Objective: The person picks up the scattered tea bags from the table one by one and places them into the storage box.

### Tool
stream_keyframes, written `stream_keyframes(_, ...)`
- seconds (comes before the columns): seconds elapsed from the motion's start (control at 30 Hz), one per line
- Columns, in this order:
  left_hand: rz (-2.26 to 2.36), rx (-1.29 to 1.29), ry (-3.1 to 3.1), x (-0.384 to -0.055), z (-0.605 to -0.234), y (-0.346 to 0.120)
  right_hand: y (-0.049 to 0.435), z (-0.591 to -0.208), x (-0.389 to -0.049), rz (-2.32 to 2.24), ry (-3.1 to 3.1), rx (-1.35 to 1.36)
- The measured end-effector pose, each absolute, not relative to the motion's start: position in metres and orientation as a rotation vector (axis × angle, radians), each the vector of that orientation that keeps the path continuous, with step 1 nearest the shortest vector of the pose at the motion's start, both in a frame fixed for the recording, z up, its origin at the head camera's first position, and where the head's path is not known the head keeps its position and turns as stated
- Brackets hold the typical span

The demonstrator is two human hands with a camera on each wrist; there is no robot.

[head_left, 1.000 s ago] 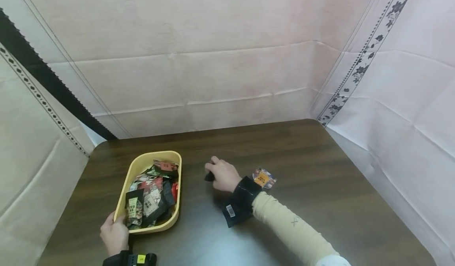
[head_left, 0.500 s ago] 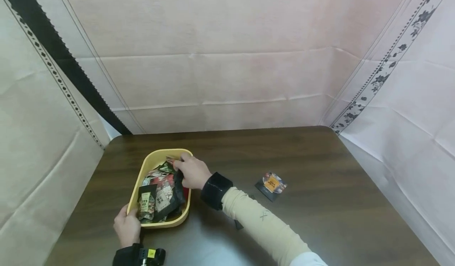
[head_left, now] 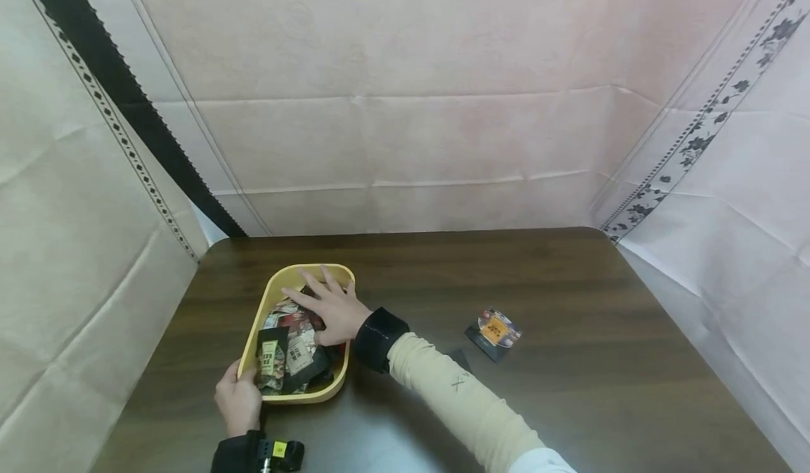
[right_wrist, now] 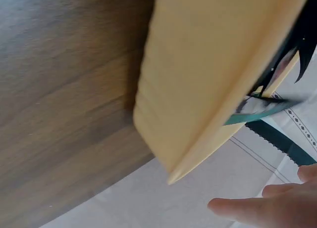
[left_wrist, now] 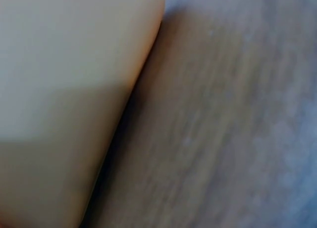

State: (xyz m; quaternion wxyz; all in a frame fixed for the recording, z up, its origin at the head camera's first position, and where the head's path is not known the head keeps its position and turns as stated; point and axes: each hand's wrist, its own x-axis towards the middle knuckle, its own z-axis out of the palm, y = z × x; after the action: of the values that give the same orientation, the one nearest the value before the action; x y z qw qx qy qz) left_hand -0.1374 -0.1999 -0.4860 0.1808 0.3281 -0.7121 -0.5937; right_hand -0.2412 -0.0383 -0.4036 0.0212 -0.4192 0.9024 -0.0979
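A yellow plastic basket (head_left: 304, 398) stands on the table at the left, filled with small dark printed packets (head_left: 272, 360). My left hand (head_left: 239, 401) grips its near left corner, thumb at the rim. Over the basket's far right part, my right hand (head_left: 335, 313) is spread with straight fingers above the packets; whether it touches them cannot be told. The left wrist view has only the basket's outer wall (left_wrist: 64, 55) beside the wood. In the right wrist view, fingers of the right hand (right_wrist: 277, 203) extend past the basket wall (right_wrist: 203, 65), and packet edges poke above the rim.
One packet with an orange label (head_left: 495, 331) lies on the brown wooden table (head_left: 601, 360) to the right, over a dark piece. Another dark packet (head_left: 458, 359) is partly hidden by the right forearm. Pale cloth (head_left: 405, 143) hangs behind the table and at both sides.
My right hand moved left from the table to the basket with a dark packet, let it go among the others, and spread its fingers. The left hand stays at the basket's corner.
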Motion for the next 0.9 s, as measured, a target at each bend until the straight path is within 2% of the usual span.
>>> stream_keyframes(0.33, -1.692, 0.927, -1.990, -0.135, -0.482, -0.197, 0.008, -0.414, -0.241, -0.414, 2.848, -1.204)
stream_keyframes(0.67, -1.686, 0.959, -2.000, -0.130, -0.482, -0.194, 0.107, -0.454, -0.240, -0.392, 3.019, -0.864)
stream_keyframes(0.9, -1.688, 0.965, -2.011, -0.125, -0.484, -0.195, 0.167, -0.468, -0.232, -0.335, 3.017, -0.622)
